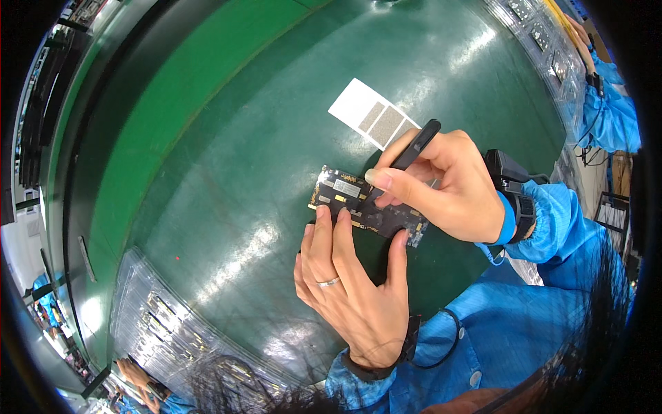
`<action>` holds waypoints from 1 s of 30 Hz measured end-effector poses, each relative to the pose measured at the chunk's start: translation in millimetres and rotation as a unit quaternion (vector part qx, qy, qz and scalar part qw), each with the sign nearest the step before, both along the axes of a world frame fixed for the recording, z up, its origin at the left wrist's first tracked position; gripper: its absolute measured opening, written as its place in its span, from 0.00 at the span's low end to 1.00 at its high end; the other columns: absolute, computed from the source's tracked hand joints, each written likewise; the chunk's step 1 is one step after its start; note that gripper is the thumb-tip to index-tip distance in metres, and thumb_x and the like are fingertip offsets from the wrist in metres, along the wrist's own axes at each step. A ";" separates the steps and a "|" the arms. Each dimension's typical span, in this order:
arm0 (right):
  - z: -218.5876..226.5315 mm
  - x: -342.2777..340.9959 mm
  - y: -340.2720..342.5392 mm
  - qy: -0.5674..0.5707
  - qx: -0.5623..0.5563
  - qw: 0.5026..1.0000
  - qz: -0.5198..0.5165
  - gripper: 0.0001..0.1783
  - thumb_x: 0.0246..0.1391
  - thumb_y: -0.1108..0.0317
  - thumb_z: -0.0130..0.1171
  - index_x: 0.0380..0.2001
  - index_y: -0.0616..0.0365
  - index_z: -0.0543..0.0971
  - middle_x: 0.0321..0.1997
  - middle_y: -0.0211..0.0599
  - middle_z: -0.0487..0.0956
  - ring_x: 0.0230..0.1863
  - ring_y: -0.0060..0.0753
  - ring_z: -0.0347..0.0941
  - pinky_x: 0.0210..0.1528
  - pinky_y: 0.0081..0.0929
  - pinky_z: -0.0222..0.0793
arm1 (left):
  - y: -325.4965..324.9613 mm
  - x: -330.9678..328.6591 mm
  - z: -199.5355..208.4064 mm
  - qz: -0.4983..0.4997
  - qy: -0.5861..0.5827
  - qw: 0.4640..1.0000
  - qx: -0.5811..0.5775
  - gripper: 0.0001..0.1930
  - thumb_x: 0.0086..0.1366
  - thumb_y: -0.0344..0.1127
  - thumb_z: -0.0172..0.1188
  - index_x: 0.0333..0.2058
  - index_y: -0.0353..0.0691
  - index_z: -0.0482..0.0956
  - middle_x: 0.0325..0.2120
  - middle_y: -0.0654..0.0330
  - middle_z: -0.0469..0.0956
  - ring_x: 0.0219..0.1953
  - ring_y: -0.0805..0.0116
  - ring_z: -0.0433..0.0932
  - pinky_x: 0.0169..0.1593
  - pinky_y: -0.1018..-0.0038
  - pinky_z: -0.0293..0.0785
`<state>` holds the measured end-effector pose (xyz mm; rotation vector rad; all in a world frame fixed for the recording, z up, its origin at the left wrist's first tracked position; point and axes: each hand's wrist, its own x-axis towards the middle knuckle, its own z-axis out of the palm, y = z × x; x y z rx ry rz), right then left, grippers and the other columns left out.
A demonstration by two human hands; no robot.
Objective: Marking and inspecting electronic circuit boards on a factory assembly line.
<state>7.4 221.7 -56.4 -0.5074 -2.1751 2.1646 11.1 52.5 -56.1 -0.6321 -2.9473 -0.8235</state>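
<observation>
Single view: head-worn fisheye, left unit of a side-by-side pair, facing down onto the green surface [255, 172]. Range close; left hand [352, 297] and right hand [455, 190] fall at and right of mid-frame. Coverage wide; straight edges bend toward the darkened rim.

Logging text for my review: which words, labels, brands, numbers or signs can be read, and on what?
None is readable.
Small pale rectangular label on the black rectangular circuit board: print too small.
White rectangular sheet with grey rectangles: no legible lettering.
</observation>
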 end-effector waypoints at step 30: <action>-7.7 0.7 -2.5 0.048 0.011 0.999 -0.016 0.07 0.63 0.74 0.66 0.40 0.68 0.81 0.29 0.40 0.86 0.32 0.20 0.83 0.33 0.21 0.79 | 0.1 5.0 -3.1 0.008 0.004 1.000 -0.023 0.36 0.61 0.52 0.73 0.62 0.39 0.74 0.65 0.55 0.70 0.66 0.52 0.70 0.67 0.49 0.61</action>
